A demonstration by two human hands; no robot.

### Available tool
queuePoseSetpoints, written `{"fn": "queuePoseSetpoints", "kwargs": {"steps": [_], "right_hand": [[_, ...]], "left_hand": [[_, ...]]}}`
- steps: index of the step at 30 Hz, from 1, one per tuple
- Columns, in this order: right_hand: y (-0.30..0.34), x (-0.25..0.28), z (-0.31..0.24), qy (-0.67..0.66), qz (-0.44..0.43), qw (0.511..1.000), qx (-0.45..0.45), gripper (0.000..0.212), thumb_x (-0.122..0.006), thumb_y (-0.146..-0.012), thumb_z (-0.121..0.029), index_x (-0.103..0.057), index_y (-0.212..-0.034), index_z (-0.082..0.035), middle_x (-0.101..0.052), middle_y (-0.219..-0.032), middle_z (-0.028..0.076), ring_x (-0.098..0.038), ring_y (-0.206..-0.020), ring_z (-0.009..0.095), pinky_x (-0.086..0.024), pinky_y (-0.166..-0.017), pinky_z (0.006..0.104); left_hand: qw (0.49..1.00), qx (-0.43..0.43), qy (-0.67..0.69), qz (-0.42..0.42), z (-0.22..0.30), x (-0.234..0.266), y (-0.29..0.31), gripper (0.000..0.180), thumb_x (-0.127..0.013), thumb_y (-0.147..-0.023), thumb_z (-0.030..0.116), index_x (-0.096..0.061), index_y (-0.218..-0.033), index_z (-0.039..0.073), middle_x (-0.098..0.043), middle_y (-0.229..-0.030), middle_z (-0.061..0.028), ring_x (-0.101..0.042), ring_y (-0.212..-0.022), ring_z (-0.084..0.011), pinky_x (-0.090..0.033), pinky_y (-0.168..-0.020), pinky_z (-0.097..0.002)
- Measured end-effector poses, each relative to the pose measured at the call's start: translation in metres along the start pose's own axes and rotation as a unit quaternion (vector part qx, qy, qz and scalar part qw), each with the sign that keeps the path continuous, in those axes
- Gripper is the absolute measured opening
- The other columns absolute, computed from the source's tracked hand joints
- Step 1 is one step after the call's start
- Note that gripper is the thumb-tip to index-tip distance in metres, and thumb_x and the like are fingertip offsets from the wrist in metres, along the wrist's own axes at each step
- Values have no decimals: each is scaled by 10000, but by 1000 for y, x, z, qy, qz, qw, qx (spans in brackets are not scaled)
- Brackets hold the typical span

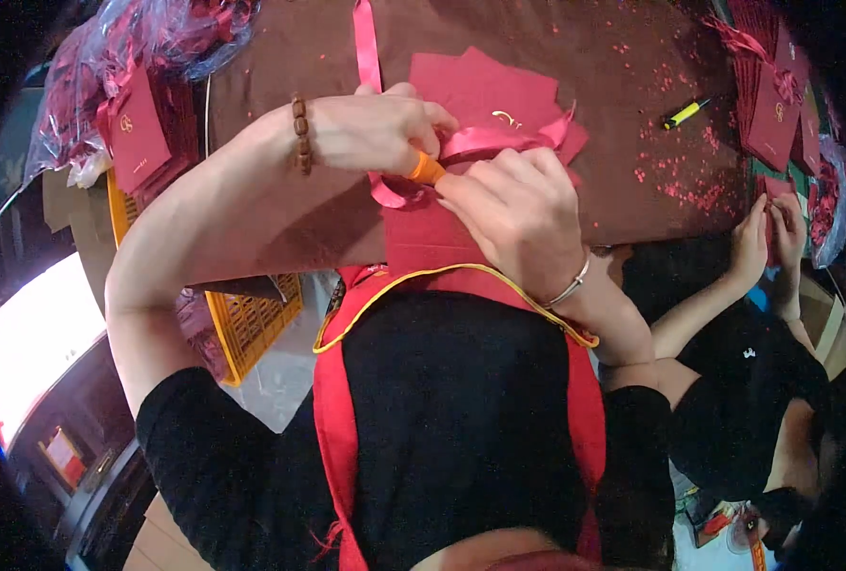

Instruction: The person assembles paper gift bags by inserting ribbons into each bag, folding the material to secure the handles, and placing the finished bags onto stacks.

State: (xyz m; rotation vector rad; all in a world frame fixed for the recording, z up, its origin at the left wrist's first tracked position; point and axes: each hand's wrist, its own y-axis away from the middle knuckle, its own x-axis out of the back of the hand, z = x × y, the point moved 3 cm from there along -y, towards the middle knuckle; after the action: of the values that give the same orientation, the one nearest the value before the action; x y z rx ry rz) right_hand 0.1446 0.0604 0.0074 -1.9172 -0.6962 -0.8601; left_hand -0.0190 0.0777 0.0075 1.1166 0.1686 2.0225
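Dark red folded cards or small paper bags (442,81) lie fanned in a stack at the table's near edge, in front of my red apron. A shiny pink ribbon (480,141) crosses them, and a loop of it hangs beside my left wrist. My left hand (371,133), with a wooden bead bracelet, is closed on the ribbon; an orange cover sits on one of its digits. Close against it, my right hand (528,209) has curled fingers pinching the ribbon too. The exact spot where both hands meet is partly hidden by the fingers.
A yellow cutter (685,114) and small red scraps (699,195) lie on the brown table (290,57). Ribboned card bundles stand at the left (137,143) and right (775,114). A yellow crate (252,328) is below. At right, a co-worker's hands (766,233) hold a red card.
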Motion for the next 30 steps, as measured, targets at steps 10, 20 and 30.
{"fn": "queuePoseSetpoints", "kwargs": {"steps": [10, 20, 30], "right_hand": [[3, -12, 18, -204, -70, 975, -59, 129, -665, -736, -164, -621, -823, -80, -605, -742, 58, -570, -688, 219, -406, -631, 324], [5, -23, 31, -185, -76, 973, -115, 164, -631, -761, -190, -600, -880, -81, -629, -829, 90, -582, -777, 260, -430, -673, 372], [1, 16, 12, -6, -64, 991, -113, 273, -729, -611, -193, -633, -858, -128, -498, -880, 7, -479, -862, 202, -355, -728, 340]], "left_hand": [[895, 13, 382, 231, -17, -35, 0, 165, -585, -799, 151, -613, -813, -10, -561, -1058, -159, -558, -888, -215, -428, -813, -281], [849, 66, 306, 426, -16, -18, 28, 167, -547, -815, 100, -575, -943, -4, -600, -862, -123, -578, -810, -209, -446, -714, -305], [931, 42, 114, 343, -9, -43, 43, 117, -645, -767, 166, -577, -843, 109, -514, -1062, -68, -458, -1053, -251, -292, -875, -385]]}}
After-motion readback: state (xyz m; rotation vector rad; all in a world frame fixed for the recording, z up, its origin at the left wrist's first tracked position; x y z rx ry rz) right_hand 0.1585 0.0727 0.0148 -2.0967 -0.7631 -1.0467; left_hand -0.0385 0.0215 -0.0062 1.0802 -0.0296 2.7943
